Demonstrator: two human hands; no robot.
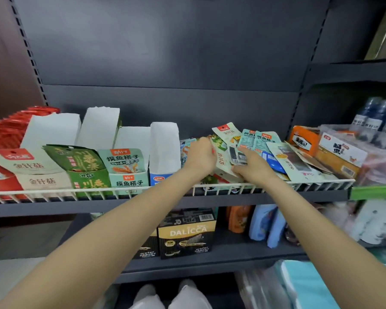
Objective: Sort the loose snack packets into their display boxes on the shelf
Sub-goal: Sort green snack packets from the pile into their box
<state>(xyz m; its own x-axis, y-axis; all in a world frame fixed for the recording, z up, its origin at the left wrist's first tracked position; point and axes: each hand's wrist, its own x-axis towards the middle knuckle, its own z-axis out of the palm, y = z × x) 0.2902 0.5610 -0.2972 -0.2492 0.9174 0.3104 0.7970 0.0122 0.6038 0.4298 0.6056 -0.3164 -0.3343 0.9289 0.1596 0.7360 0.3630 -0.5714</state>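
While the right hand (250,165) is pinching a small barcoded packet (239,156) and the left hand (200,156) is curling into the loose packets (276,157), both are working near the shelf's front rail (276,186), right of the display boxes (125,168). These flat foil sachets are probably handling light, floppy and slick, so gripping by a sealed edge is looking safest.

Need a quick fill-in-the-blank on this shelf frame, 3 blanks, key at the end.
1. Both hands, the left hand and the right hand, reach into the pile of loose packets on the ____ side of the shelf.
2. The wire rail along the shelf's front edge is ____ in colour.
3. The black box on the shelf below reads ____.

Missing words: right; white; DALICCA
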